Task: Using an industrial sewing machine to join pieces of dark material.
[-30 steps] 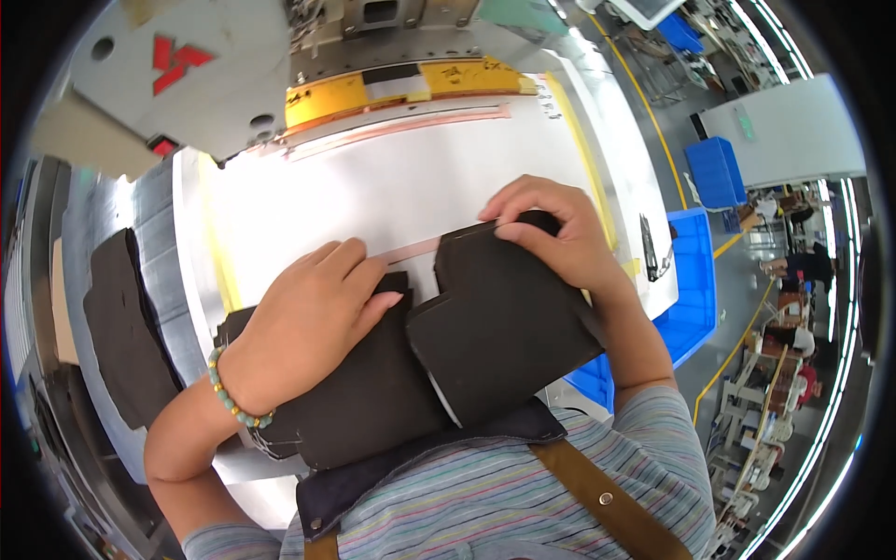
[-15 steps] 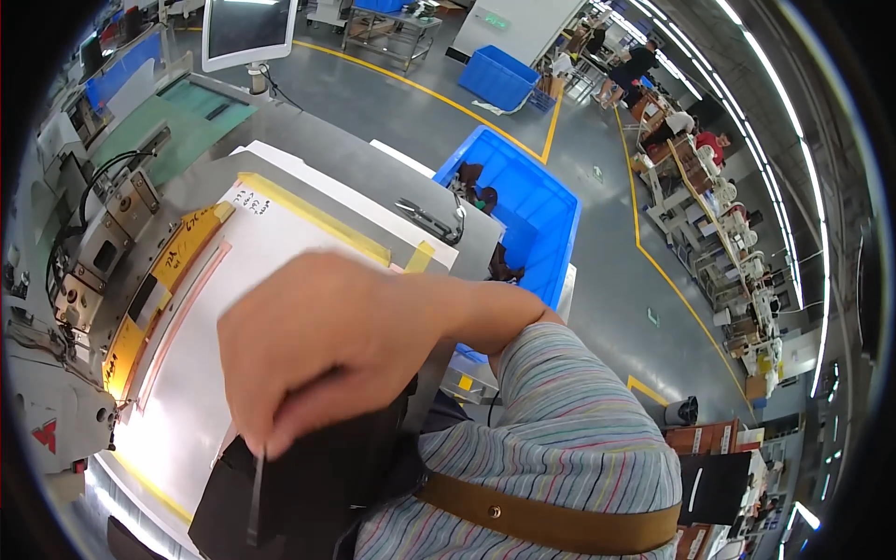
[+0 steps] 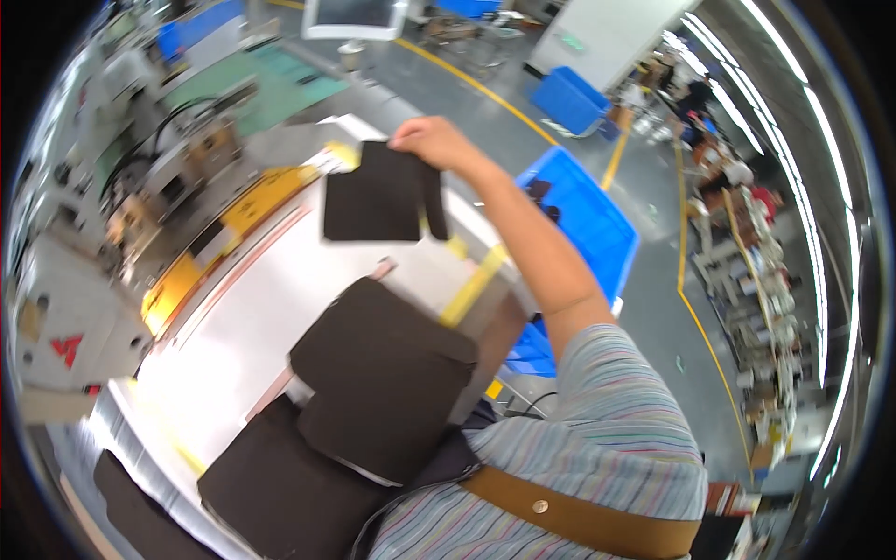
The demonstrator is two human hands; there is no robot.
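My right hand (image 3: 434,142) is stretched out over the far end of a white board (image 3: 252,280), fingers pinched on the top edge of a dark flat panel (image 3: 373,196) with a notched corner. A narrow dark strip (image 3: 435,201) hangs beside the panel under the same hand; I cannot tell if it is part of it. Nearer me, an upper dark panel (image 3: 383,341) overlaps other dark panels (image 3: 280,481) by the board's near edge. Motion smears the picture somewhat. My left hand is out of view.
A machine with a yellow bar (image 3: 247,210) stands along the board's left side. Beyond the board are a blue bin (image 3: 607,224) with dark pieces and a monitor (image 3: 353,19). Yellow tape (image 3: 471,285) lies on the board's right part. People and benches stand far right.
My right hand has moved away from the near panels to the far end of the board, where the dark panel now hangs from it. The near panels are uncovered. The view has shifted.
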